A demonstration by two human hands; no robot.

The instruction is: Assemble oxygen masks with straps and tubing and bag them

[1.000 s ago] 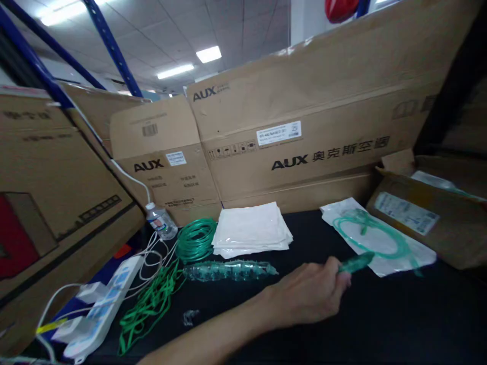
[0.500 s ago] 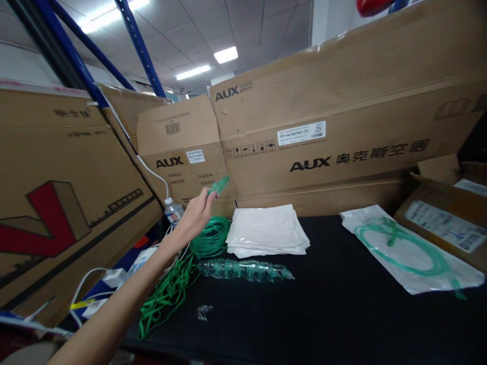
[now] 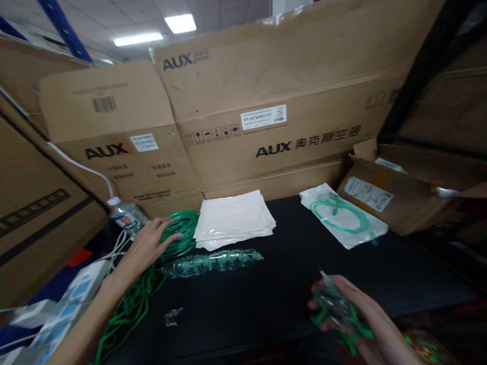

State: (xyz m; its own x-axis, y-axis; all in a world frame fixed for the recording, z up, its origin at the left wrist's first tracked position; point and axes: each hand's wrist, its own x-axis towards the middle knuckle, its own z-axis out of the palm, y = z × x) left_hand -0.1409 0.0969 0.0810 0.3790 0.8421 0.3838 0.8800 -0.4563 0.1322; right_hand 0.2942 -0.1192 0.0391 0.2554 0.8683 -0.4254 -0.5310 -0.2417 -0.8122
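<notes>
Left hand is spread over glossy green coiled plastic tubing — hooking extra loops could tangle it — while the right hand clutches a clear-and-green plastic bundle.

Workshop or storeroom workstation, apparently: a black desk walled in by cardboard (printed AUX, with shipping symbols), a blue metal post, ceiling lights, an open carton, a power strip and coiled green tubing.
</notes>
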